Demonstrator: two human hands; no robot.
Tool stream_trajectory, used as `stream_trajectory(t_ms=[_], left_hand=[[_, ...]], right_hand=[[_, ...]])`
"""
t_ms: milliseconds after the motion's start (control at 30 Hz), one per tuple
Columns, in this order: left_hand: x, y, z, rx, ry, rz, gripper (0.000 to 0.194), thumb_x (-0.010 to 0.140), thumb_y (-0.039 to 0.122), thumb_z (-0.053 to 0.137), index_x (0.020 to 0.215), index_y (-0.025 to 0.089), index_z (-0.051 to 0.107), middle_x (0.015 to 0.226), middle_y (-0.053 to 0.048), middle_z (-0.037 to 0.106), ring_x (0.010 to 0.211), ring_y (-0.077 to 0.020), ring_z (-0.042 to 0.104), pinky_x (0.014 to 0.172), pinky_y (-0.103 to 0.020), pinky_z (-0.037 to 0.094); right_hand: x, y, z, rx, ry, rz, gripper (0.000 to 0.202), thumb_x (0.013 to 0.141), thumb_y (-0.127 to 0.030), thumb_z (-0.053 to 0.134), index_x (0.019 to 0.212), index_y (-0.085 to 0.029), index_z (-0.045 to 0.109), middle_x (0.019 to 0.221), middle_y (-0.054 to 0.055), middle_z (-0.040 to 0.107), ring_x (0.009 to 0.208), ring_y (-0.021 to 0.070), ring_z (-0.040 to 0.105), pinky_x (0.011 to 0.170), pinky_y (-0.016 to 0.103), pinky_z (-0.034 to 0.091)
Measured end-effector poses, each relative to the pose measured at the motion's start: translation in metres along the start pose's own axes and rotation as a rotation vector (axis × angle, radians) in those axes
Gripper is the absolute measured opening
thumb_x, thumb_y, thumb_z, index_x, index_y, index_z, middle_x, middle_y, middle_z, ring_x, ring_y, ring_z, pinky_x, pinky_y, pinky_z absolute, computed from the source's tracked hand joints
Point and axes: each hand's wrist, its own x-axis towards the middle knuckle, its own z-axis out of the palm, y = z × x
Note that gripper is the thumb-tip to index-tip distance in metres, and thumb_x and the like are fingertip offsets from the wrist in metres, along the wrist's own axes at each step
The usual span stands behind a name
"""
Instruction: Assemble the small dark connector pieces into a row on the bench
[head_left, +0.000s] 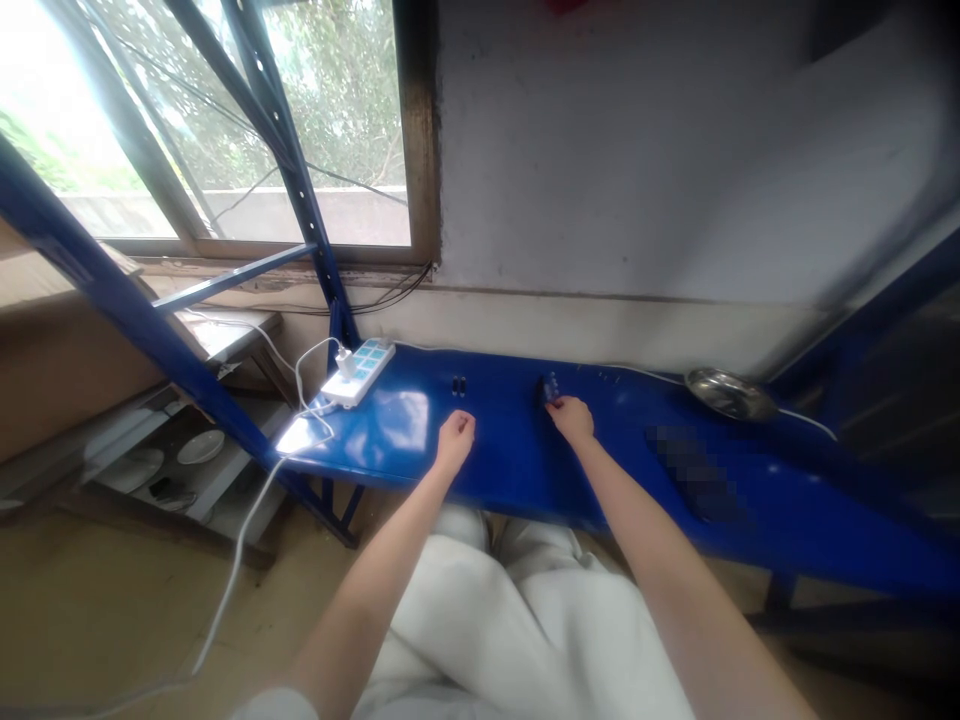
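Two small dark cylindrical pieces (459, 385) stand side by side on the blue table (502, 450). Just below them is my left hand (456, 440), its fingers curled together; anything between the fingertips is too small to make out. My right hand (572, 418) pinches the lower edge of a small dark object (541, 390) at the middle of the table. Several tiny clear pieces (553, 384) show right beside that object. More tiny bits (609, 378) lie near the back edge, to the right.
A white power strip (360, 372) with a plugged-in cable sits at the table's left end. On the right are a shiny metal dish (729, 393) and a blurred dark object (694, 472). Blue metal posts (300, 190) rise at the left.
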Motion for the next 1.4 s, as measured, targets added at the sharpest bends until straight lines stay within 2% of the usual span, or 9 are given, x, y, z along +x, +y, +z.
stream_trajectory(t_ms=[300, 500, 633, 733, 833, 967, 1100, 1167, 1400], left_hand=[[0.000, 0.002, 0.001, 0.017, 0.014, 0.001, 0.013, 0.078, 0.029, 0.046, 0.075, 0.017, 0.051, 0.055, 0.004, 0.049, 0.046, -0.0066, 0.044, 0.048, -0.018, 0.036], [-0.001, 0.004, 0.002, 0.025, 0.020, -0.009, 0.014, 0.078, 0.030, 0.046, 0.075, 0.017, 0.052, 0.056, 0.003, 0.050, 0.047, -0.0069, 0.045, 0.047, -0.018, 0.036], [-0.002, 0.004, 0.001, 0.023, 0.006, -0.003, 0.015, 0.078, 0.031, 0.046, 0.076, 0.017, 0.053, 0.059, 0.002, 0.052, 0.048, -0.0069, 0.045, 0.048, -0.018, 0.036], [-0.002, 0.003, 0.001, 0.023, 0.007, 0.003, 0.016, 0.079, 0.032, 0.046, 0.077, 0.018, 0.053, 0.060, 0.003, 0.052, 0.048, -0.0067, 0.044, 0.048, -0.018, 0.036], [-0.002, 0.003, 0.001, 0.017, 0.006, -0.005, 0.016, 0.079, 0.032, 0.045, 0.077, 0.018, 0.052, 0.059, 0.003, 0.051, 0.048, -0.0066, 0.044, 0.048, -0.018, 0.036], [-0.003, 0.005, 0.002, 0.032, -0.004, 0.013, 0.018, 0.081, 0.032, 0.043, 0.079, 0.017, 0.052, 0.058, 0.003, 0.050, 0.048, -0.0076, 0.045, 0.049, -0.019, 0.037], [0.000, 0.008, 0.002, 0.173, 0.025, 0.127, 0.020, 0.082, 0.029, 0.042, 0.095, 0.019, 0.055, 0.064, 0.001, 0.054, 0.056, -0.0110, 0.051, 0.059, -0.023, 0.041], [0.006, 0.010, 0.002, 0.283, 0.040, 0.172, 0.031, 0.081, 0.025, 0.045, 0.110, 0.021, 0.052, 0.068, -0.001, 0.056, 0.061, -0.0137, 0.054, 0.064, -0.025, 0.042], [0.038, 0.027, 0.003, 0.589, 0.001, 0.071, 0.069, 0.076, 0.020, 0.050, 0.139, 0.016, 0.023, 0.091, -0.013, 0.064, 0.076, -0.0220, 0.060, 0.073, -0.031, 0.042]], right_hand=[[0.000, -0.002, 0.000, 0.051, -0.003, 0.045, 0.031, 0.076, -0.037, 0.052, 0.094, -0.017, 0.068, 0.089, 0.011, 0.067, 0.081, 0.0232, 0.064, 0.062, 0.027, 0.044], [-0.002, 0.007, 0.003, 0.195, 0.007, 0.026, 0.043, 0.073, -0.028, 0.054, 0.111, -0.009, 0.057, 0.102, 0.016, 0.063, 0.091, 0.0251, 0.061, 0.071, 0.028, 0.045], [-0.026, 0.001, 0.005, 0.400, 0.151, 0.101, 0.047, 0.077, -0.025, 0.048, 0.121, -0.011, 0.045, 0.096, 0.013, 0.063, 0.086, 0.0214, 0.060, 0.073, 0.028, 0.045], [-0.051, -0.015, 0.009, 0.583, 0.338, 0.011, 0.039, 0.082, -0.031, 0.040, 0.117, -0.014, 0.042, 0.095, 0.011, 0.061, 0.084, 0.0179, 0.059, 0.074, 0.026, 0.045], [-0.072, -0.030, 0.017, 0.687, 0.362, -0.114, 0.037, 0.083, -0.036, 0.039, 0.114, -0.016, 0.042, 0.093, 0.009, 0.059, 0.083, 0.0164, 0.058, 0.074, 0.026, 0.045], [-0.087, -0.039, 0.024, 0.683, 0.317, -0.178, 0.037, 0.085, -0.039, 0.037, 0.113, -0.017, 0.042, 0.094, 0.009, 0.059, 0.085, 0.0169, 0.058, 0.074, 0.027, 0.046], [-0.091, -0.039, 0.025, 0.662, 0.313, -0.167, 0.036, 0.085, -0.040, 0.036, 0.112, -0.017, 0.044, 0.094, 0.009, 0.059, 0.086, 0.0180, 0.058, 0.074, 0.028, 0.046], [-0.091, -0.038, 0.026, 0.660, 0.315, -0.168, 0.035, 0.085, -0.040, 0.036, 0.110, -0.017, 0.045, 0.093, 0.009, 0.060, 0.085, 0.0180, 0.058, 0.074, 0.029, 0.047], [-0.091, -0.036, 0.027, 0.618, 0.257, -0.201, 0.035, 0.086, -0.040, 0.034, 0.109, -0.017, 0.047, 0.095, 0.009, 0.061, 0.085, 0.0177, 0.059, 0.074, 0.028, 0.047]])
